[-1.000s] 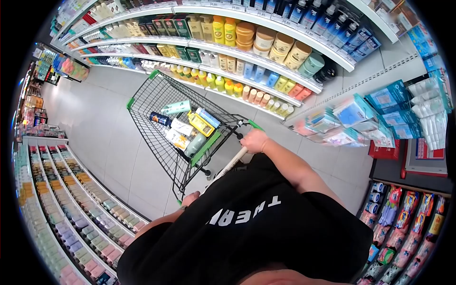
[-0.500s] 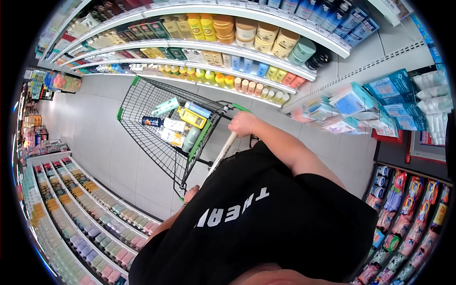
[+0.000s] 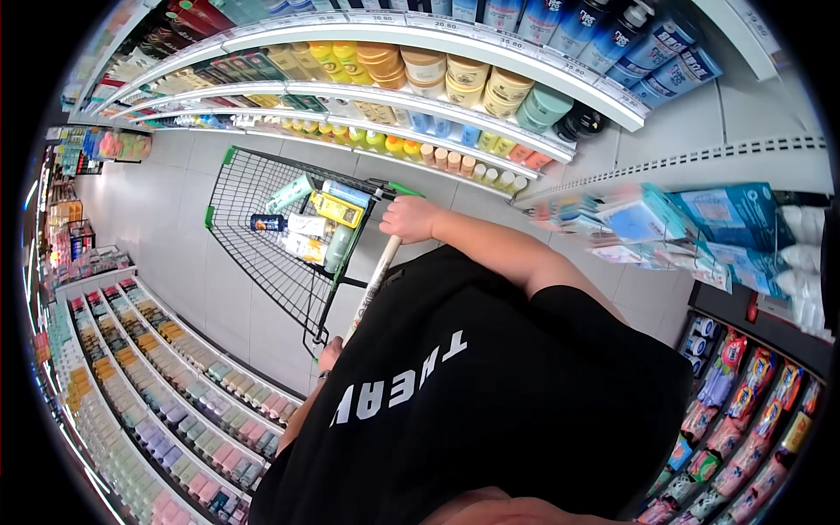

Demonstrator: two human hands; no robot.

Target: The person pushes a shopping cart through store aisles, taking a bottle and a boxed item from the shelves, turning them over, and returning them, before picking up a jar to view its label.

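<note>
A wire shopping cart (image 3: 254, 249) with green corner pieces stands in front of my body. My right hand (image 3: 409, 219) is wrapped round the right part of its pale handle bar (image 3: 371, 284). My left hand (image 3: 331, 353), with a dark band at the wrist, is at the bar's left end; its fingers are closed round it, partly hidden. Inside the cart lie a yellow package (image 3: 338, 210), a mint-green tube-like item (image 3: 289, 193), a blue-and-white item (image 3: 343, 192), a dark blue container (image 3: 268, 222), a grey-green bottle (image 3: 337, 248) and white packages (image 3: 306, 226).
Shelves of bottles and jars (image 3: 468, 80) run along the right side. Another shelf with rows of small pastel packs (image 3: 166, 402) stands on the left. Hanging packets (image 3: 647, 219) are at my right, colourful packs (image 3: 744, 402) behind. Grey tiled floor (image 3: 166, 219) stretches ahead.
The cart, both hands and the handle bar have shifted left in the view. The shelves at right appear slightly nearer. Both hands keep hold of the bar.
</note>
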